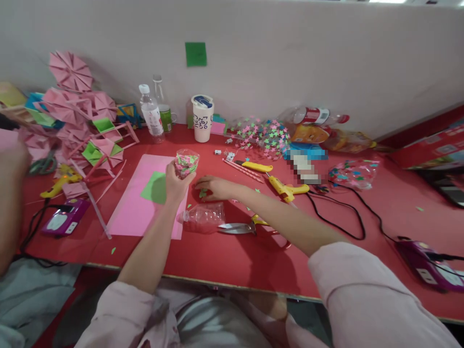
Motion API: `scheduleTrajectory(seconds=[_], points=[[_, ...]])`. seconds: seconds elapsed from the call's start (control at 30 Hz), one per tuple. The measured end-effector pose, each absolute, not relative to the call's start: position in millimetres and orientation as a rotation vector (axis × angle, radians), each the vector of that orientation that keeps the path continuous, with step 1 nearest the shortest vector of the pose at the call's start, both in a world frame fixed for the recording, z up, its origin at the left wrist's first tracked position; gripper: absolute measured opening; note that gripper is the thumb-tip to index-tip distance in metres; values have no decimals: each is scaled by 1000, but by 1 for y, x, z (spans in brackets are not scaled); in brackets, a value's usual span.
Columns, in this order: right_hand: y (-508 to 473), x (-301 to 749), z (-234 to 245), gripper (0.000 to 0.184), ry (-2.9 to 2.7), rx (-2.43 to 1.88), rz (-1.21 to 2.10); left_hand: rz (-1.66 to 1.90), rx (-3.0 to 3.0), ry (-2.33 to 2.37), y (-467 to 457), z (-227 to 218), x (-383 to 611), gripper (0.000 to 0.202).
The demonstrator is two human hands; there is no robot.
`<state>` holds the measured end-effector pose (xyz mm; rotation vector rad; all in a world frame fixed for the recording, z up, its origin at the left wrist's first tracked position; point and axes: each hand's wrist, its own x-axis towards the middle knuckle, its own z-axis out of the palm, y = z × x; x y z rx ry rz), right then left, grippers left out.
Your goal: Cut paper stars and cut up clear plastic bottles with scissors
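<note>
My left hand (176,182) is closed round a clear plastic cup (187,163) holding small pink and green paper pieces, lifted a little above the red table (232,261). My right hand (213,187) lies palm down on the table just right of the cup, its fingers pinched over small green paper bits (202,193). A cut clear plastic bottle (203,218) lies on its side below both hands, with scissors (239,227) beside it. A pink sheet (143,203) carrying a green square (155,188) lies under my left wrist.
Yellow glue guns (288,189) (58,183) with black cables, a yellow knife (257,167), bags of paper stars (263,135), a white cup (202,118), water bottles (151,115), pink folded paper fans (72,101), purple devices (64,217) (427,266). Another person's arm (10,203) is at the left edge.
</note>
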<state>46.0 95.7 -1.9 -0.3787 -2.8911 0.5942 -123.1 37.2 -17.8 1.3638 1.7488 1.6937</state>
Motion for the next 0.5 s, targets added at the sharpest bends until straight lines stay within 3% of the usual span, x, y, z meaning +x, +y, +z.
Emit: scheduleTrajectory(seconds=[0.17, 0.5], points=[[97, 52, -20, 24, -2817, -337, 495, 1709, 1370, 1781, 34, -14, -121, 53], [94, 38, -28, 15, -2724, -526, 437, 1675, 1415, 1809, 36, -18, -123, 47]])
